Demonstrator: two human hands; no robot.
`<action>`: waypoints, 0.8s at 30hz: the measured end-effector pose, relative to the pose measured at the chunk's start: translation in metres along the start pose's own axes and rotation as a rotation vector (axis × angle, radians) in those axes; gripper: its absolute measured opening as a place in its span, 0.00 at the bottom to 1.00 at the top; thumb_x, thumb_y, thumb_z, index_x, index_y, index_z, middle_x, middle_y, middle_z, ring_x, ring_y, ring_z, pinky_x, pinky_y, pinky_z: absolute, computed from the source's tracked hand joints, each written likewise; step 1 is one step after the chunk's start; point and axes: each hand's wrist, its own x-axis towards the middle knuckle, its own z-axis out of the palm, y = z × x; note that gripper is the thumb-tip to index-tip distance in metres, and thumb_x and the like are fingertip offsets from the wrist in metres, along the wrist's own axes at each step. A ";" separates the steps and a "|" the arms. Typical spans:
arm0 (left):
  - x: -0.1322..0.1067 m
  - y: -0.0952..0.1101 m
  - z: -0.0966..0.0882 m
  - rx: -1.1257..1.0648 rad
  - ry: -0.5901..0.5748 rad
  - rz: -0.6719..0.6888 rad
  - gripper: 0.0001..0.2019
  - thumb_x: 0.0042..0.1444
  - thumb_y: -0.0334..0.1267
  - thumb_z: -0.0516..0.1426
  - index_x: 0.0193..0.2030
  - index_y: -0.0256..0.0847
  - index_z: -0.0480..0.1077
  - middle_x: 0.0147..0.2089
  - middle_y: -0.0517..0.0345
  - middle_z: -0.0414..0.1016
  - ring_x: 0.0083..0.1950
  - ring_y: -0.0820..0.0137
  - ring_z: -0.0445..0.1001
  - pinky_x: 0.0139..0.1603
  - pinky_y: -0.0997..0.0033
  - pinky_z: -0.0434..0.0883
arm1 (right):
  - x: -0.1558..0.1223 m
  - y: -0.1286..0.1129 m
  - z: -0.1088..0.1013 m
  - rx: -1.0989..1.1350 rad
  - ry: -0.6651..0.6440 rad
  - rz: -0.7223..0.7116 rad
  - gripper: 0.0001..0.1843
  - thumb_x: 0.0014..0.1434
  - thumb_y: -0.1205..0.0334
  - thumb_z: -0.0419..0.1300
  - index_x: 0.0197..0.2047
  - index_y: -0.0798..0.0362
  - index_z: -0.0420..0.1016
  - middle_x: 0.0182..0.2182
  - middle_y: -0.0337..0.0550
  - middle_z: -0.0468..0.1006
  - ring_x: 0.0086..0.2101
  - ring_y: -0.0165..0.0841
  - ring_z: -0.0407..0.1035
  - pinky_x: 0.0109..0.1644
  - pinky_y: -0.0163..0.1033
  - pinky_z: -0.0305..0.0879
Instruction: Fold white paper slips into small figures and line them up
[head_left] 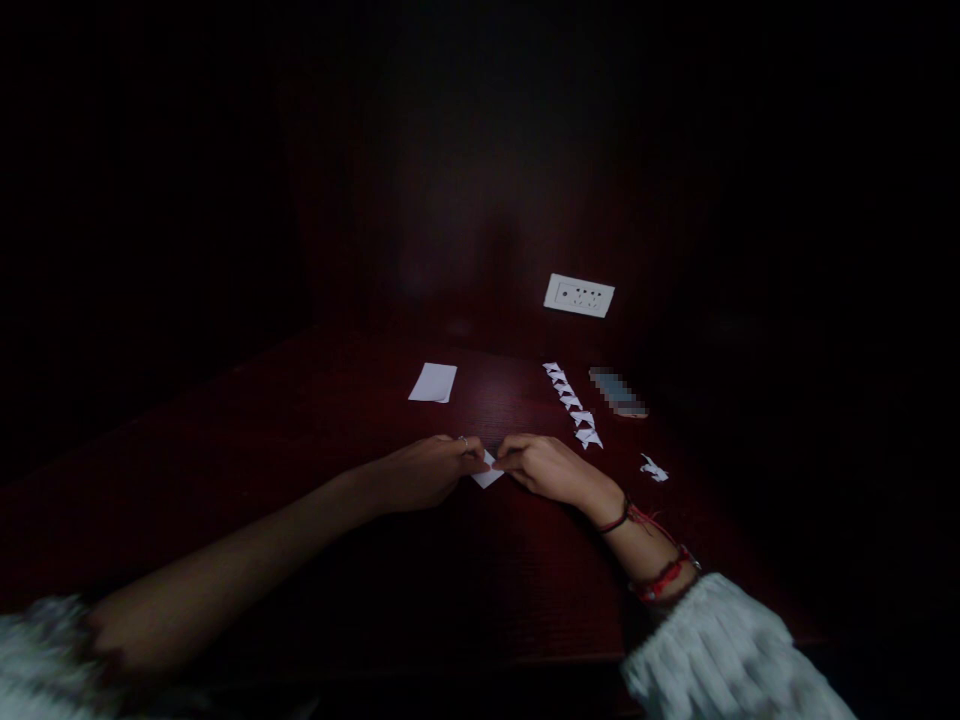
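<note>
Between left hand [427,472] and right hand [551,470], a small white paper [487,478], sharp-cornered, is pinched by each grip.

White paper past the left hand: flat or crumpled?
Flat: the white paper beyond the left hand shows smooth and four-sided on the table.

Indoor table, home or office unclear in the gloom: dark-red tabletop [540,575] beneath left hand [424,472] and right hand [553,468]; white wall socket [579,296] beyond.

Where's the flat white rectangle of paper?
In the head view, the white paper rectangle lies on the dark red table, beyond the left hand and left of the row of folded white paper pieces.
</note>
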 end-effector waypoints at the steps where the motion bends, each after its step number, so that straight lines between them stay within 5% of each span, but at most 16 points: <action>1: 0.000 0.000 0.000 0.003 0.004 0.001 0.19 0.50 0.24 0.45 0.49 0.43 0.59 0.46 0.57 0.61 0.42 0.71 0.64 0.44 0.72 0.58 | 0.001 -0.001 -0.001 -0.004 -0.007 -0.003 0.14 0.54 0.69 0.47 0.41 0.51 0.69 0.36 0.41 0.69 0.37 0.28 0.63 0.38 0.31 0.56; 24: -0.001 -0.002 0.003 0.037 0.041 0.029 0.19 0.49 0.24 0.46 0.46 0.44 0.61 0.43 0.60 0.64 0.41 0.74 0.65 0.45 0.73 0.55 | 0.002 0.001 -0.006 0.023 -0.040 0.012 0.15 0.51 0.70 0.48 0.39 0.51 0.71 0.37 0.40 0.72 0.37 0.29 0.65 0.40 0.32 0.58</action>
